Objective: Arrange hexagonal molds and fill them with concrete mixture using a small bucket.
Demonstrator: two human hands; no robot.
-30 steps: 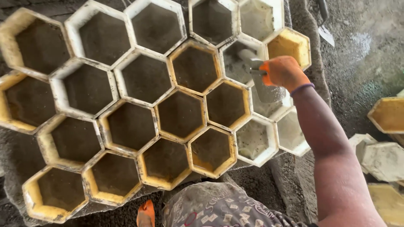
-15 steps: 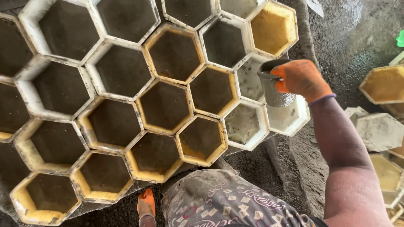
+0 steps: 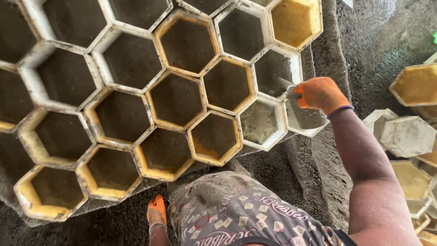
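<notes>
My right hand [image 3: 321, 93], in an orange glove, grips the handle of a grey metal trowel [image 3: 284, 84]. The blade reaches left over a white hexagonal mould [image 3: 295, 61] at the right side of a honeycomb of moulds. A white mould [image 3: 260, 123] just below it holds a pale grey film, and the mould under my hand [image 3: 306, 119] holds grey mix. My left hand [image 3: 157, 210], also in an orange glove, hangs low beside my patterned clothing, above dark ground. Its fingers are hard to make out.
Several white and yellow hexagonal moulds [image 3: 175, 98] sit packed together, most with dark insides. A yellow mould [image 3: 296, 20] lies at the top right of the cluster. Loose moulds [image 3: 407, 134] are stacked at the far right. Dark gritty ground [image 3: 273, 171] surrounds everything.
My right hand with the trowel has dropped from the moulds next to the yellow corner one to the nearer row at the cluster's right edge. The left hand stays low.
</notes>
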